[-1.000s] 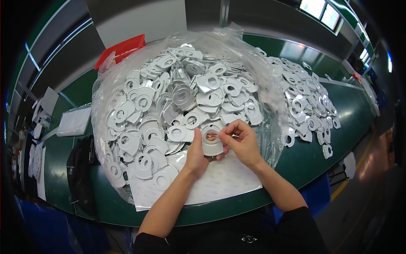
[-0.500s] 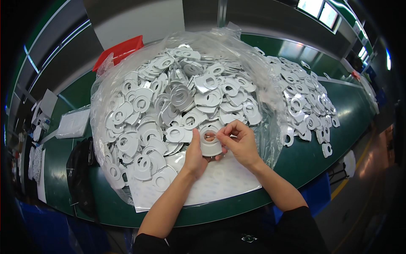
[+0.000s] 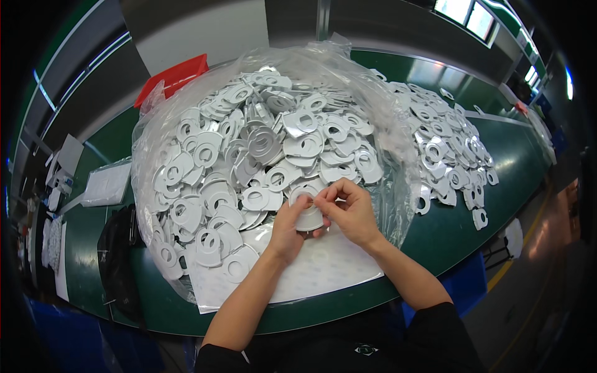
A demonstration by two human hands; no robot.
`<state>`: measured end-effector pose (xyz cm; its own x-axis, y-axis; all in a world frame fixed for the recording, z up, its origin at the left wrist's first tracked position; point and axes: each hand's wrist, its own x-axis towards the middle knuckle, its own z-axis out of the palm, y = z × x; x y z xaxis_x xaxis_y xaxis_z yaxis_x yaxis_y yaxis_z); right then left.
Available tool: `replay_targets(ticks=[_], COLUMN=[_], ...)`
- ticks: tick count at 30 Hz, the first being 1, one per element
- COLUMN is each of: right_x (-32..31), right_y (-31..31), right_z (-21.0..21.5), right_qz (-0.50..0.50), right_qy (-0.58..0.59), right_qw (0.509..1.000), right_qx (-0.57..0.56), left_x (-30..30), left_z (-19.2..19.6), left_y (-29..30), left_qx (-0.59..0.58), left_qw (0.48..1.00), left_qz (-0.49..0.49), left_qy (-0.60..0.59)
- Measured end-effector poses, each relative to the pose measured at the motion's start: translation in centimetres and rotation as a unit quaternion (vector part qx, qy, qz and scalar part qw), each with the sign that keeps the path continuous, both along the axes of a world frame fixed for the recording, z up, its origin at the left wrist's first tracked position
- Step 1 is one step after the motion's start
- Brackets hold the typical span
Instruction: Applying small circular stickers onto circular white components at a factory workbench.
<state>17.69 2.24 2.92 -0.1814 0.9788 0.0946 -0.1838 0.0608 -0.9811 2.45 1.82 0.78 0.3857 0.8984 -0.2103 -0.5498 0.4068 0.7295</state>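
Observation:
My left hand [image 3: 289, 230] is closed around a white plastic ring-shaped part [image 3: 309, 221], its thumb lying over the round hole. Pinched at the right rim of that same part is my right hand [image 3: 350, 211], thumb and forefinger together; whether it grips the part or something tiny at the hole's edge is too small to make out. Just beyond both hands rises a large heap of similar white parts [image 3: 208, 149] in an opened clear plastic bag [image 3: 379, 99]. Below the hands lies a white sheet [image 3: 317, 267] in a clear sleeve.
To the right, a second pile of white parts [image 3: 457, 146] rests on the green table [image 3: 398, 273]. A red bin [image 3: 180, 74] stands at the back left. On the left lie a black bag-like item [image 3: 118, 267] and papers in a plastic sleeve [image 3: 107, 184]. A blue bin [image 3: 457, 289] sits below the right edge.
My left thumb has moved from the part's left side onto its hole. My right hand has shifted slightly left and down, staying at the rim.

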Motion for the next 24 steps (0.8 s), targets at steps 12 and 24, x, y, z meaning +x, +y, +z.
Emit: replay_targets(ticks=[12, 24], right_x=[0.3, 1.3], right_y=[-0.2, 0.2], right_z=[0.3, 1.8], right_qz=[-0.148, -0.022], right_qy=[-0.329, -0.179], right_qw=[0.85, 0.98], right_qx=[0.383, -0.087], left_x=[0.2, 0.3], left_z=[-0.1, 0.3], left_y=[-0.2, -0.4], left_qx=[-0.001, 0.064], left_qw=[1.0, 0.996], left_qz=[0.018, -0.03], left_qy=[0.012, 0.054])
